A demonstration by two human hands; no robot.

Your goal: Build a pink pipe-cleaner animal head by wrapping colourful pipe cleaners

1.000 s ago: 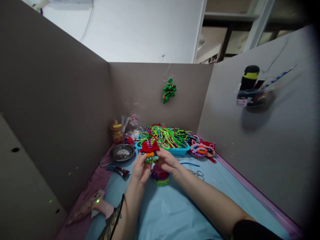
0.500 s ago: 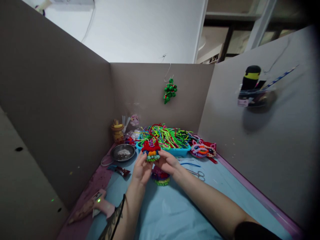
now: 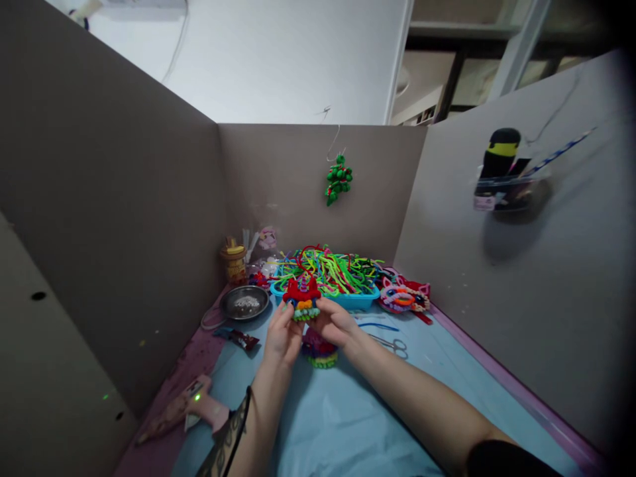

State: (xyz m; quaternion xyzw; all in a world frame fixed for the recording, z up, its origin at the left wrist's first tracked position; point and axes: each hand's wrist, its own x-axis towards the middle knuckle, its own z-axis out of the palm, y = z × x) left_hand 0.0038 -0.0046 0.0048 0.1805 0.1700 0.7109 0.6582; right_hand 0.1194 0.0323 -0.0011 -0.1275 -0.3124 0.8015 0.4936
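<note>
Between my two hands is a small multicoloured pipe-cleaner figure [image 3: 303,298], red on top with pointed ears, then orange, light blue and green below. My left hand [image 3: 281,334] grips its left side with thumb and fingers. On its right side, my right hand [image 3: 334,321] pinches it with the fingers partly behind it. Just beneath the hands, a second piece [image 3: 320,350] in purple, red, yellow and green rests on the blue cloth, partly hidden by my right hand. Behind the figure stands a blue tray [image 3: 358,303] heaped with colourful pipe cleaners [image 3: 330,270].
At left lie a pink glue gun [image 3: 199,404] with a green light, a brown tube [image 3: 241,339] and a metal bowl [image 3: 244,303]. Scissors [image 3: 395,346] and a blue pipe cleaner [image 3: 378,326] lie right. Finished-looking fuzzy pieces [image 3: 403,295] sit beside the tray. Grey partitions [image 3: 278,179] surround the table.
The figure has shifted very slightly to the right in view, still held by both hands. Nothing else has visibly changed.
</note>
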